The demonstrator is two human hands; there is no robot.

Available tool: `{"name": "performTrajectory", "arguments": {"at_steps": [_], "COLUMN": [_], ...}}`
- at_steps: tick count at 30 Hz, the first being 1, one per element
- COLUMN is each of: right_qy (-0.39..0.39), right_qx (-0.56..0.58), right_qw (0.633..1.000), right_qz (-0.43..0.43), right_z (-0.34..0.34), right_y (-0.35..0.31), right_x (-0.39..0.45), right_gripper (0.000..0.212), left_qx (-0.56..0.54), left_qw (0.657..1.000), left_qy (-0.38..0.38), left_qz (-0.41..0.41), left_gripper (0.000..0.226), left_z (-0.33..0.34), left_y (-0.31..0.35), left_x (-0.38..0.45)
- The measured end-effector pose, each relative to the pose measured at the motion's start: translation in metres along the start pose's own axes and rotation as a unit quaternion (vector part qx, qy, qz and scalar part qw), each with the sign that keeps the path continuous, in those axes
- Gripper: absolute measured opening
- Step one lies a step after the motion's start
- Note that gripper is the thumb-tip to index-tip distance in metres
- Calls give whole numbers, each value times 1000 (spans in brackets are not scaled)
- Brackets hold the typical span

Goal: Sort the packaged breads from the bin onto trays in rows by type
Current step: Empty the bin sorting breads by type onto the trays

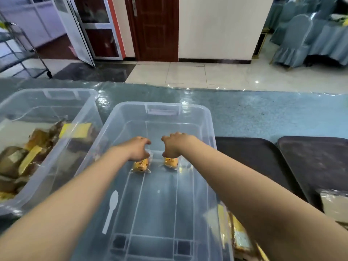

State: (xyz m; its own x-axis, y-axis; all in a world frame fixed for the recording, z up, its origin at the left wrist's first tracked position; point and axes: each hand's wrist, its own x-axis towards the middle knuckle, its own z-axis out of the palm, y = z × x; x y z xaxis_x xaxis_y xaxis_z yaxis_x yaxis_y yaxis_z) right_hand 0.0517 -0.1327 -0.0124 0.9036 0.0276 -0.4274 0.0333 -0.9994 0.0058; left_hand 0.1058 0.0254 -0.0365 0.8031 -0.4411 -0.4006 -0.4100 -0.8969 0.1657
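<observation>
Both arms reach into the clear plastic bin (pixel 162 108) in the middle. My left hand (pixel 138 148) grips the top of a small yellow packaged bread (pixel 140 166) on the bin floor. My right hand (pixel 174 146) grips a second yellow packaged bread (pixel 171 162) just to the right of it. A white plastic spoon (pixel 111 210) lies on the bin floor nearer me. Two dark trays (pixel 250 157) (pixel 316 161) lie to the right of the bin. Packaged breads (pixel 239 234) show at the near end of the first tray, partly hidden by my right arm.
A second clear bin (pixel 56 95) at the left holds several brown and yellow packaged breads (pixel 37 147). A pale package (pixel 333 204) lies at the near right. The counter has a blue glossy cover (pixel 263 113). Beyond are tiled floor, a metal cart (pixel 22 53) and covered chairs (pixel 293 40).
</observation>
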Motion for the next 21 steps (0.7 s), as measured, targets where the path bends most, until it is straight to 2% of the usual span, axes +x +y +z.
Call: {"name": "performTrajectory", "arguments": {"at_steps": [3, 5, 10, 16, 21], "right_qy": [-24, -33, -17, 1, -64], "right_qx": [4, 19, 78, 65, -10], "right_qw": [999, 997, 990, 990, 994], "right_qz": [38, 70, 114, 127, 83], "right_z": [21, 44, 88, 103, 73], "right_y": [-7, -7, -9, -15, -12], "right_x": [31, 42, 55, 55, 49], "right_gripper": [50, 52, 44, 43, 45], "left_qx": [16, 28, -7, -6, 16], "left_qw": [999, 997, 998, 997, 997], "left_qy": [2, -2, 27, 50, 70], "left_qz": [-50, -72, -63, -62, -40], "left_gripper": [54, 53, 59, 63, 56], "left_z": [25, 47, 94, 115, 100], "left_y": [-9, -16, -23, -23, -21], "left_x": [25, 34, 48, 55, 57]}}
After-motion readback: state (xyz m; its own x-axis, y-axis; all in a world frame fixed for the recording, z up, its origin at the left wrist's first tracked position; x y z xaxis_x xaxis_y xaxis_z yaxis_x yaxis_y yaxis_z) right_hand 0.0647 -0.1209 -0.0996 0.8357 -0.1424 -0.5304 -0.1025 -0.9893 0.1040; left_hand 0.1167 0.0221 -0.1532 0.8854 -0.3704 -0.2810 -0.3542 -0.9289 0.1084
